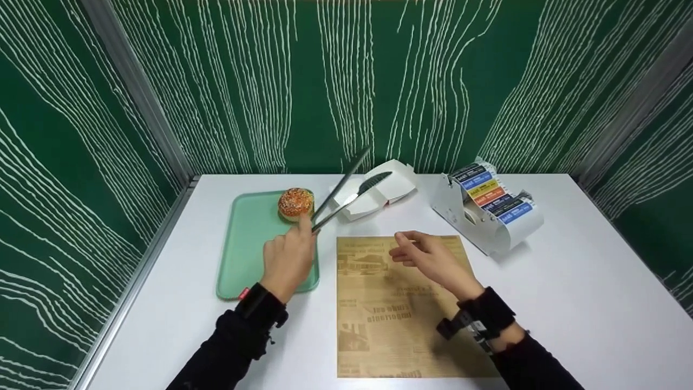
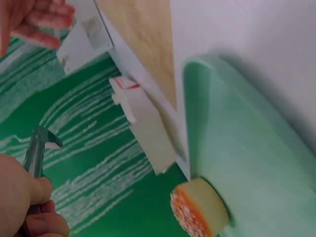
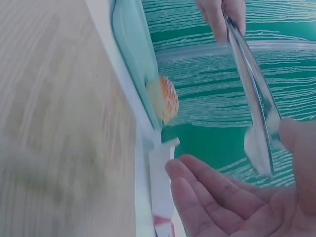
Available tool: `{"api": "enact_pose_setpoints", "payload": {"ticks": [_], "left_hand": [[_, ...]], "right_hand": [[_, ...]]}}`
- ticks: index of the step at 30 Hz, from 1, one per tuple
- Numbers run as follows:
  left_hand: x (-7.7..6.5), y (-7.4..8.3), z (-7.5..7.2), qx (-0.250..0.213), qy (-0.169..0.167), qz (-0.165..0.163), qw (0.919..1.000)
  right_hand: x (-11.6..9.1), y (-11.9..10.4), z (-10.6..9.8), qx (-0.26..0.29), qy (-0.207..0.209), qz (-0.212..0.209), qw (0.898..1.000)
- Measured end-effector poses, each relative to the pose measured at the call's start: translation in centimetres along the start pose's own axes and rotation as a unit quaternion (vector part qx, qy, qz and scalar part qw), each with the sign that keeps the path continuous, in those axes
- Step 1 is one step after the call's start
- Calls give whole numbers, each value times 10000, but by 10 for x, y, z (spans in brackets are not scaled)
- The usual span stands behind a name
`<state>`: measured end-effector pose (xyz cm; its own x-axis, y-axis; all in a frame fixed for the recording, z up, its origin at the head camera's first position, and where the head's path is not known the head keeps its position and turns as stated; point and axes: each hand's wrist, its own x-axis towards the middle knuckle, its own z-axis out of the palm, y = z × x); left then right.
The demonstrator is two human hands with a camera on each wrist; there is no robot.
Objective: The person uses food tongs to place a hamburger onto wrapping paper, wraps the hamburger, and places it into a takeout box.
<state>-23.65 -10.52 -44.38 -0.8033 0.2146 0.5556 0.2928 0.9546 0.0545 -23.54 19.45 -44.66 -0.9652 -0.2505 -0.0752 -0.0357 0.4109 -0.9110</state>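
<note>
My left hand (image 1: 289, 262) grips metal tongs (image 1: 373, 182) with dark tips at their handle end; the two arms stand spread apart, pointing up and away. Beneath and beyond that hand, a sesame-topped bun (image 1: 296, 203) sits at the far right corner of a green tray (image 1: 246, 233). In the right wrist view the tongs (image 3: 252, 89) hang across the upper right with nothing between their tips. My right hand (image 1: 433, 262) holds nothing, fingers loosely bent, over a brown printed paper sheet (image 1: 373, 303). Its palm (image 3: 232, 207) also shows in the right wrist view.
An open white paper box (image 1: 398, 185) lies at the back of the white table, behind the tong tips. Right of it stands a dispenser (image 1: 487, 233) with a roll of coloured labels. Green walls (image 1: 422, 81) with white lines close off the back and sides.
</note>
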Motion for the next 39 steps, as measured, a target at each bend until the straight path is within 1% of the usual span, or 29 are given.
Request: {"api": "enact_pose_setpoints", "payload": {"ticks": [3, 6, 9, 14, 20, 23, 25, 29, 33, 35, 39], "left_hand": [[-2, 14, 7, 404, 407, 266, 9980], [-5, 27, 12, 797, 800, 509, 9923], [-8, 40, 14, 1085, 890, 713, 9875], [-18, 61, 18, 1379, 672, 1008, 9830], [-27, 79, 23, 1580, 660, 1114, 9789], [-29, 84, 24, 1657, 586, 1146, 9777], [-30, 86, 25, 1688, 495, 1152, 9776], [-31, 89, 27, 1816, 428, 1145, 9758], [-32, 91, 28, 1950, 358, 1167, 9732], [-32, 92, 28, 1923, 195, 1175, 9741], [-34, 94, 28, 1416, -277, 1060, 9838]], "right_hand": [[7, -6, 7, 241, 79, -13, 9997], [12, -12, 11, 473, 96, -35, 9988], [14, -16, 13, 648, 121, 46, 9978], [14, -19, 14, 989, 252, 242, 9945], [16, -19, 13, 1263, 639, 609, 9881], [17, -18, 14, 1368, 779, 666, 9853], [17, -18, 15, 1404, 788, 684, 9846], [17, -16, 18, 1405, 727, 785, 9843], [16, -15, 20, 1416, 613, 796, 9848], [16, -14, 20, 1453, 556, 789, 9847], [16, -12, 20, 1572, 439, 829, 9831]]}}
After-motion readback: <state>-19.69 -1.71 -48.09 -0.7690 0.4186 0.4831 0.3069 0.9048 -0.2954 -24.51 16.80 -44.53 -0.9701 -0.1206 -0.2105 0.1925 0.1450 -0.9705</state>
